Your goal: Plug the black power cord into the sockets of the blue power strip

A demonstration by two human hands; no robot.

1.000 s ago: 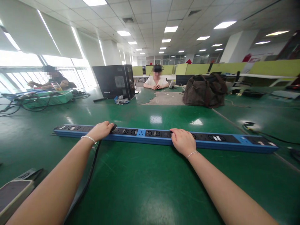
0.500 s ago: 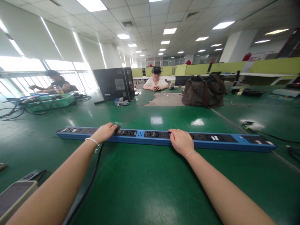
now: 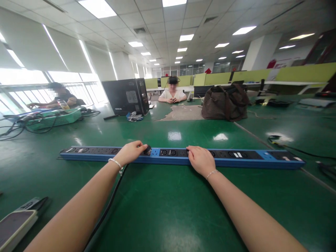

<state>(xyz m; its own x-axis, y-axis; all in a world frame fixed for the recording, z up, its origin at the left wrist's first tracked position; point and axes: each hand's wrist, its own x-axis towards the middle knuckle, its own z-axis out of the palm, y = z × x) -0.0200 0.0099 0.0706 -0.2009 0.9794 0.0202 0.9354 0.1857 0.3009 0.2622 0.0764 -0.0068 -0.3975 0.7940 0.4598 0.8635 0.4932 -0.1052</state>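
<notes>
A long blue-and-black power strip (image 3: pixel 162 160) lies across the green table, its sockets facing up. My left hand (image 3: pixel 132 151) is closed on a black power plug (image 3: pixel 148 150), held over the strip just left of the blue socket (image 3: pixel 155 152). The plug's black cable (image 3: pixel 111 201) runs down from under that hand toward the bottom edge. Right of the middle, my right hand (image 3: pixel 201 160) grips the strip, fingers on its top and far side. Whether the plug touches a socket, I cannot tell.
At lower left lies a phone (image 3: pixel 17 227). A black computer case (image 3: pixel 126 96), work gloves (image 3: pixel 134 117) and a brown bag (image 3: pixel 224 103) stand farther back. A green basket of cables (image 3: pixel 55 119) is at left. One person (image 3: pixel 172 94) sits opposite, another (image 3: pixel 61 95) at far left.
My left hand has moved right along the strip with the plug, up to the blue socket. My right hand stays on the strip. The whole view has shifted slightly.
</notes>
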